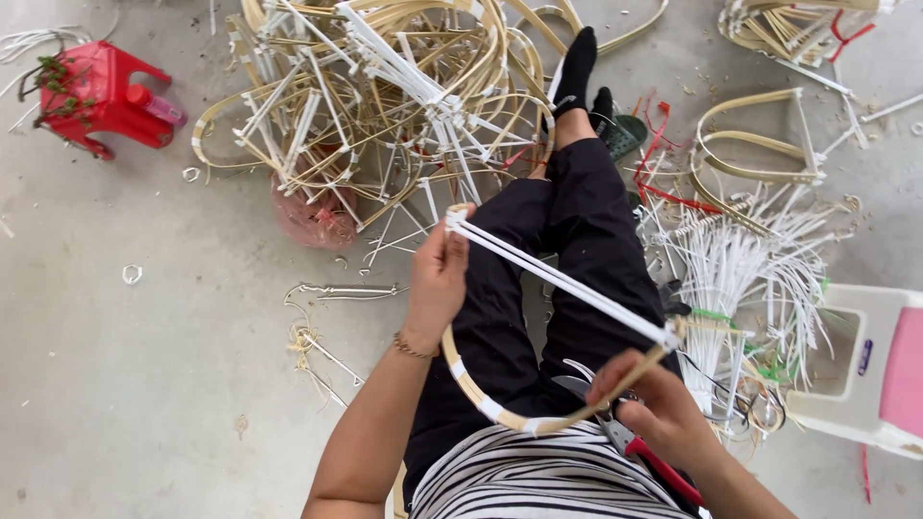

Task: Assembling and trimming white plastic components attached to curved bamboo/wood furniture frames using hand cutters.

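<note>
My left hand (437, 279) grips the far end of a curved bamboo hoop (500, 411) where white sticks (562, 281) cross it. My right hand (654, 404) pinches the hoop's near end by the other tip of the white sticks. Red-handled scissors (639, 452) lie under that hand on my lap. The hoop is bound with white tape in places and rests over my black trousers (577, 240).
A big pile of finished bamboo-and-white-stick frames (385, 86) lies ahead. A bundle of loose white sticks (740, 259) and bamboo loops (760, 144) sit at the right, near a white and pink stool (880, 375). A red stool (101, 96) stands far left.
</note>
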